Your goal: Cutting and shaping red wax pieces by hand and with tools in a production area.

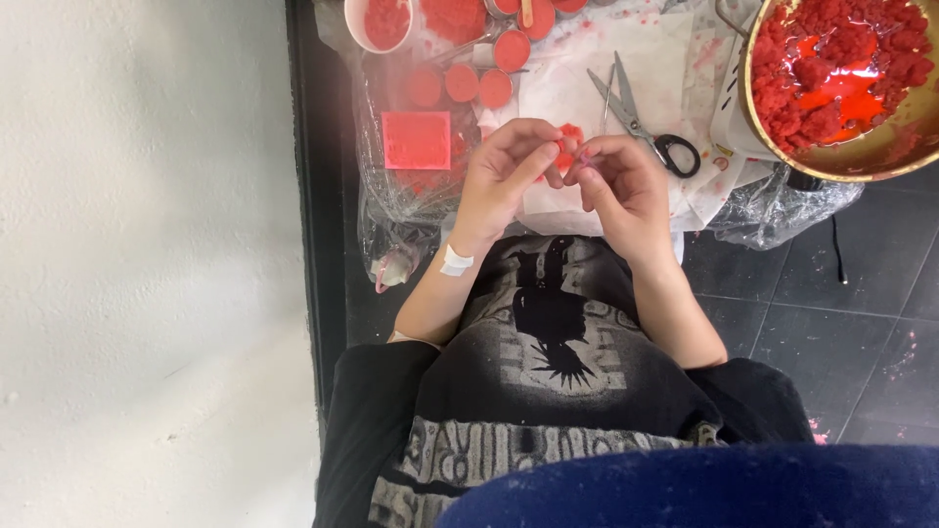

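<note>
I read both hands as closed in a pinch on 1 small lump of red paste (569, 137). The left hand (504, 171) and right hand (618, 181) meet fingertip to fingertip, and the lump sits between them, held above the stained white paper sheet (567, 83) on the tabletop.

Risk assessment, as judgement only:
- The paste looks wet. It could smear or tear apart under uneven finger pressure.
- A dropped piece would land on the sheet or on the dark shirt (558, 332) directly below the hands.
- The scissors (641, 122) lie open just beside the right hand; a sideways move could catch the blades.
- The brass-coloured bowl (880, 161) holds red clumps in liquid and overhangs the sheet's edge; a knock could spill it.

Count in view:
- 1 pair of scissors.
- 1 pink square block (417, 140).
- 1 white cup (383, 24) of red material.
- About 4 round red discs (468, 81); others at the top edge are cut off, so I cannot give the total.
</note>
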